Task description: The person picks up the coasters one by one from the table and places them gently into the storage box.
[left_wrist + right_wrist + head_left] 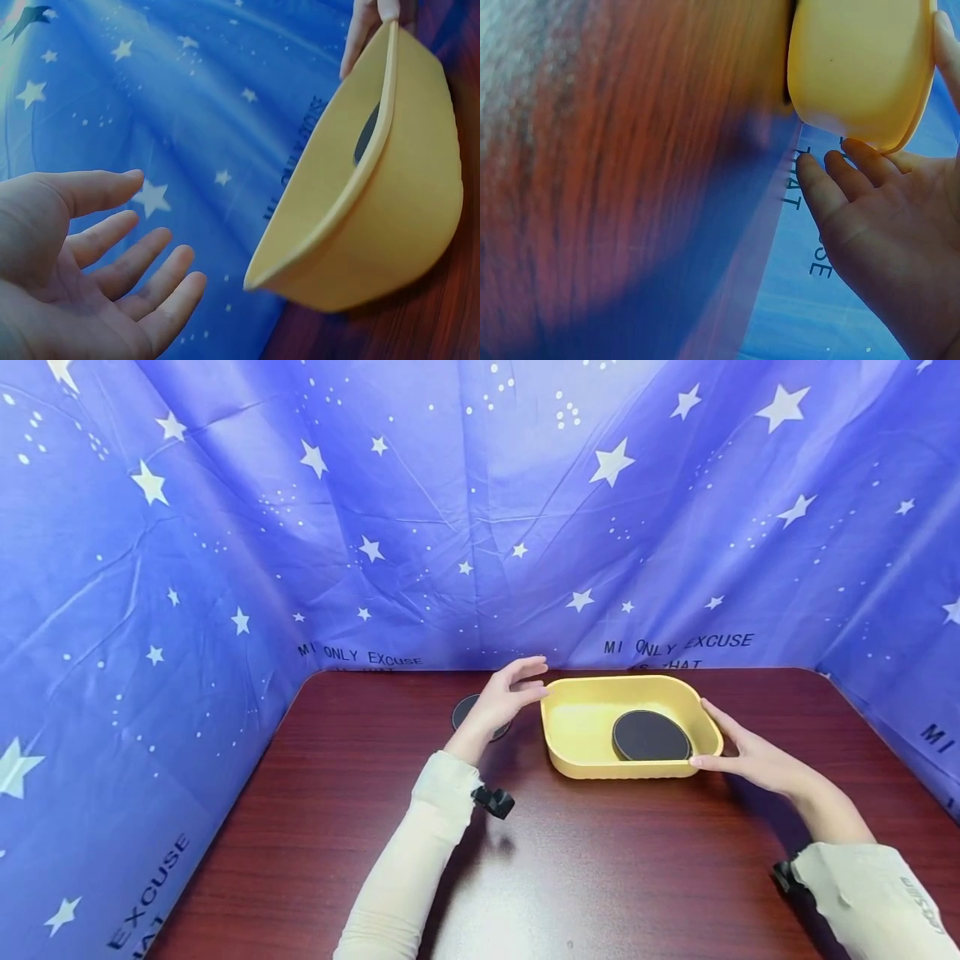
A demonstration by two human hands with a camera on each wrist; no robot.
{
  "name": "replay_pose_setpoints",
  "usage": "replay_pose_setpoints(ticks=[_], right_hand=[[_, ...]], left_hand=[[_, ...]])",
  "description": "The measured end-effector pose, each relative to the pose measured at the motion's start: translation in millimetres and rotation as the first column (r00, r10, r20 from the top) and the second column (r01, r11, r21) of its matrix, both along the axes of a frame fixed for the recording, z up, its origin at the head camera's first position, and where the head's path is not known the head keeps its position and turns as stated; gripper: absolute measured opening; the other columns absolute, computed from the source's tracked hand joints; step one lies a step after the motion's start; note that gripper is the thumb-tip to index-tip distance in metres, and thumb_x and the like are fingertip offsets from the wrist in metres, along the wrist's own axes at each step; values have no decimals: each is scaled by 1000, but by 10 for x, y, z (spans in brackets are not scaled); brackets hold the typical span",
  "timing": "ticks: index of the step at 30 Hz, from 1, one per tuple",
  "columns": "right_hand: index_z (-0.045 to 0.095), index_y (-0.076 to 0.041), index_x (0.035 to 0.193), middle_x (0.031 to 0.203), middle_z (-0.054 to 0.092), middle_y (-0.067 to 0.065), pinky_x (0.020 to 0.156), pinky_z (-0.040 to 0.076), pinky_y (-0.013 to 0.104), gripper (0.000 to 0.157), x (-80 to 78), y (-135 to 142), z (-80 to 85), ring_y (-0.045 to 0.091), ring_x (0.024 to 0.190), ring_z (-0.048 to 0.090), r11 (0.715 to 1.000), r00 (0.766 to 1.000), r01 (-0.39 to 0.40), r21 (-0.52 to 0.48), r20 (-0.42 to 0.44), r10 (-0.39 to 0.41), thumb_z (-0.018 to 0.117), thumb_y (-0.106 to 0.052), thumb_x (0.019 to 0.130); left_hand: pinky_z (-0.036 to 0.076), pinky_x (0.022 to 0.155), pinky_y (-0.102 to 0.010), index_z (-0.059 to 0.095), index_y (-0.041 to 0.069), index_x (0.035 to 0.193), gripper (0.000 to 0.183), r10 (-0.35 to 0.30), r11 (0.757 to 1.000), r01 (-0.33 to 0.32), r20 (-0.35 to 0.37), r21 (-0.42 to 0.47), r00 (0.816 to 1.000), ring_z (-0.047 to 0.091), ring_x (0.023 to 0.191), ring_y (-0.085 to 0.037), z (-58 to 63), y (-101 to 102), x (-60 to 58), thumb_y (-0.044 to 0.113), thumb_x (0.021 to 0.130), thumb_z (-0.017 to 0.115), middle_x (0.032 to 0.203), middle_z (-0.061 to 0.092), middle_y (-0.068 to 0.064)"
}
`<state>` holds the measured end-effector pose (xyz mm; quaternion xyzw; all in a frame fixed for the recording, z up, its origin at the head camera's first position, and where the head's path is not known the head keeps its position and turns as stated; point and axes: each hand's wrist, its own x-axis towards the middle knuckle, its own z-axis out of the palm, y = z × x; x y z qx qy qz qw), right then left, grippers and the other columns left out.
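Observation:
A yellow oblong plastic basin (581,735) is at the table's far side, and a flat round black disc (651,737) lies inside toward its right end. My right hand (772,768) holds the basin's right end, thumb on the near rim and fingers along the outer wall. In the right wrist view those fingers reach under the basin's end. My left hand (498,702) hovers beside the left end with fingers spread; the left wrist view shows a gap between it and the basin. Partly hidden behind that hand, a second black disc (462,713) rests on the table.
The dark red wooden table (600,877) runs back to a blue curtain (465,527) with white stars, which hangs along the rear and both sides. Black straps (493,802) stick out from the cuffs of the pale sleeves.

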<state>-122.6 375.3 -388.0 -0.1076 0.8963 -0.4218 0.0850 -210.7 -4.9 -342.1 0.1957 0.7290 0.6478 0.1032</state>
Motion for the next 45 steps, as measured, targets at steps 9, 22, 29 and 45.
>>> replay_pose_setpoints(ticks=[9, 22, 29, 45], right_hand=[[-3, -12, 161, 166, 4, 25, 93, 14, -8, 100, 9, 15, -12, 43, 147, 10, 1000, 1000, -1, 25, -8, 1, 70, -21, 92], [-2, -11, 161, 166, 5, 26, 87, 16, -11, 101, -6, 11, -22, 45, 145, 14, 1000, 1000, -4, 24, -25, 4, 71, -21, 92], [-2, -13, 161, 166, 4, 24, 117, 16, 11, 101, -11, 12, -28, 44, 147, 10, 1000, 1000, 7, 20, -5, -7, 71, -23, 92], [-2, -12, 161, 166, 4, 24, 115, 12, 9, 100, 2, 33, -50, 38, 149, 8, 1000, 1000, 4, 10, -20, -4, 70, -22, 92]], left_hand=[[52, 104, -42, 51, 6, 143, 54, 95, 995, -95, 36, -10, 995, 58, 129, -35, -97, -295, -51, 2, 92, 65, 144, 56, -18], [48, 109, -46, 47, 3, 146, 53, 203, 979, -203, 92, -7, 975, 54, 131, -39, -352, -766, -140, 2, 95, 62, 147, 51, -22], [43, 114, -49, 45, 3, 147, 54, 264, 964, -264, 164, -25, 950, 56, 129, -33, -489, -941, -159, 4, 95, 61, 150, 48, -22], [47, 108, -41, 49, -2, 143, 52, 373, 927, -364, 119, -87, 920, 54, 133, -36, -774, -1088, -181, 4, 93, 64, 144, 54, -23]])
